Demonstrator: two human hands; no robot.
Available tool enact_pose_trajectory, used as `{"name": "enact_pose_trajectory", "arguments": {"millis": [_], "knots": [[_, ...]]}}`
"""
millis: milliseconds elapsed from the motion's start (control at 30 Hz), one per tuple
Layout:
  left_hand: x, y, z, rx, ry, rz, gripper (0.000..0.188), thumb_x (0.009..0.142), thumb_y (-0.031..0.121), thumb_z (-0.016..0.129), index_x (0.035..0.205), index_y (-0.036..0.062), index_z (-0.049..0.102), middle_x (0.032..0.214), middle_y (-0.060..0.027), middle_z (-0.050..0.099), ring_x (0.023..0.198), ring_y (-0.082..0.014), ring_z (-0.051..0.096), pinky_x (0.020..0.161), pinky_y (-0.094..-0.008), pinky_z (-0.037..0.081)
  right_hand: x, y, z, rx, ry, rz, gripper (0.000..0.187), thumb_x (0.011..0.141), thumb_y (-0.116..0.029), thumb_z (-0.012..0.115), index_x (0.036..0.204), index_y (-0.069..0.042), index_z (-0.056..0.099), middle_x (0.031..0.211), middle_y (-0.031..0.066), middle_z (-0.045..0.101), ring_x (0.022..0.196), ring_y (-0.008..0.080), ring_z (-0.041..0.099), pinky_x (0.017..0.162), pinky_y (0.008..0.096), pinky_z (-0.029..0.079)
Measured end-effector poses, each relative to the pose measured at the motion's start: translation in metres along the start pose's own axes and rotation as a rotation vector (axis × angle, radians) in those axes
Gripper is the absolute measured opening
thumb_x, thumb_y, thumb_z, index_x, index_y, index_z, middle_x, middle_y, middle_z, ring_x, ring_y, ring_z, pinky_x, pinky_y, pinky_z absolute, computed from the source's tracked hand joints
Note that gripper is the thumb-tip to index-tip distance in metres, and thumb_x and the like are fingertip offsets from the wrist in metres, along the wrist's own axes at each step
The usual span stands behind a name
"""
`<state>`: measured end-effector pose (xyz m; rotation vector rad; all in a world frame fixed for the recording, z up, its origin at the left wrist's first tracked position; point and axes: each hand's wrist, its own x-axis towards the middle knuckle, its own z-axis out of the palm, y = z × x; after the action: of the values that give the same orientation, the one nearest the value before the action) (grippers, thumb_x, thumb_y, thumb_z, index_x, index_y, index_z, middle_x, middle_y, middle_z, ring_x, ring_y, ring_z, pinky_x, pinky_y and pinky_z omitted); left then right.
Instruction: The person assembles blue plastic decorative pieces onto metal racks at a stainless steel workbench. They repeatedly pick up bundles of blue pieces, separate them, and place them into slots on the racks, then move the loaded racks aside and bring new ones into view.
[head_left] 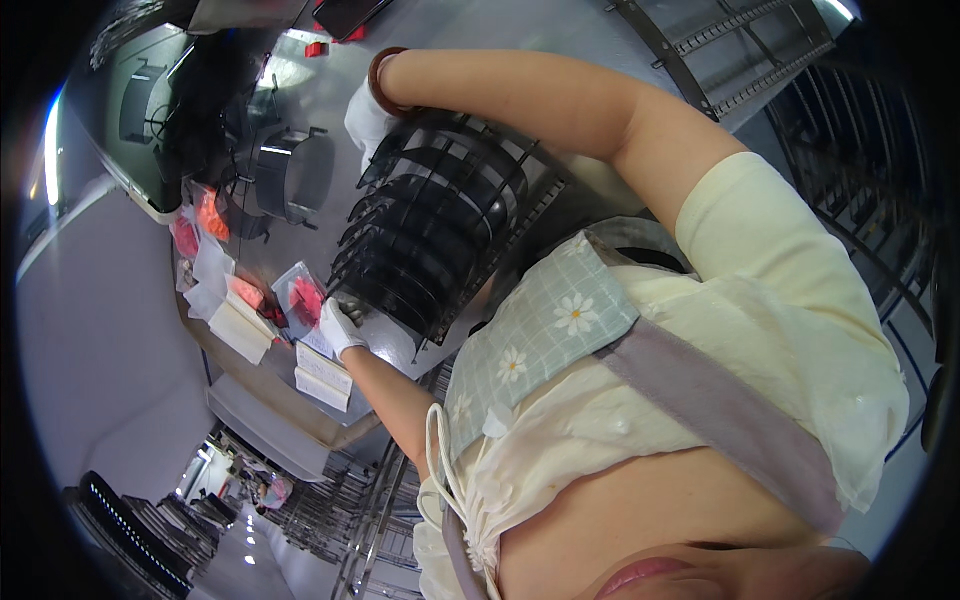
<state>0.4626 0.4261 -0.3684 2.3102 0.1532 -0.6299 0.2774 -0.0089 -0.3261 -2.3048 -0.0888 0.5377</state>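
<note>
In front of me is a rack of several curved black panels [430, 220], set in a row and joined by thin rods. My left hand [342, 328], in a white glove with greyish fingertips, is at its lower left end with the fingers curled against the edge. At the rack's upper end is my right hand [368, 118], also gloved in white and with a brown bangle at the wrist. Its fingers wrap over the edge and are partly hidden behind the panels. Close beside my left hand lies a clear bag of red pieces [303, 298].
On the grey metal table [345, 230] stands a separate curved black part [290, 175]. Bags of orange pieces [212, 215] and an open notebook [323, 377] lie along its left side. A phone [348, 14] is at the far edge. A slotted metal frame [735, 45] lies at upper right.
</note>
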Motion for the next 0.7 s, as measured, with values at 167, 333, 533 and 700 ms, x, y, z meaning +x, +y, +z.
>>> {"name": "enact_pose_trajectory", "arguments": {"millis": [167,333,533,700], "knots": [[-0.005,-0.009,0.028,-0.25,0.114,0.09,0.023,0.099,0.023,0.049,0.077,0.0143,0.05,0.064,-0.0012,0.051,0.047,-0.0121,0.044,0.043,-0.0277,0.035,-0.021,0.01,0.004,-0.082,0.062,0.149,0.074,0.089,-0.069,0.061,0.104,0.001,0.079,0.099,0.0205,0.077,0.095,0.0358,0.072,0.088,0.0469,0.054],[-0.021,-0.007,0.045,-0.317,0.222,0.224,0.024,0.099,0.024,0.048,0.077,0.0151,0.048,0.065,0.0011,0.048,0.049,-0.0111,0.043,0.044,-0.0268,0.033,-0.022,0.015,0.014,0.009,0.06,0.129,0.047,0.088,-0.04,0.067,0.11,0.001,0.077,0.103,0.0202,0.076,0.093,0.0322,0.071,0.085,0.0486,0.053],[-0.027,-0.014,0.048,-0.297,0.227,0.399,0.028,0.109,0.031,0.047,0.103,0.008,0.062,0.087,-0.0033,0.063,0.072,-0.0152,0.06,0.064,-0.0287,0.05,-0.025,0.017,0.009,0.197,-0.03,0.149,0.054,0.089,-0.04,0.069,0.128,-0.003,0.073,0.122,0.0156,0.074,0.107,0.0329,0.068,0.097,0.0487,0.05],[-0.01,-0.022,0.048,-0.366,0.042,0.409,0.034,0.111,0.027,0.046,0.121,0.0011,0.065,0.103,-0.0091,0.071,0.086,-0.0215,0.067,0.078,-0.0354,0.058,-0.014,0.022,0.018,0.254,-0.019,0.134,0.048,0.089,-0.035,0.071,0.127,-0.006,0.074,0.123,0.0147,0.074,0.11,0.033,0.068,0.097,0.0491,0.052]]}}
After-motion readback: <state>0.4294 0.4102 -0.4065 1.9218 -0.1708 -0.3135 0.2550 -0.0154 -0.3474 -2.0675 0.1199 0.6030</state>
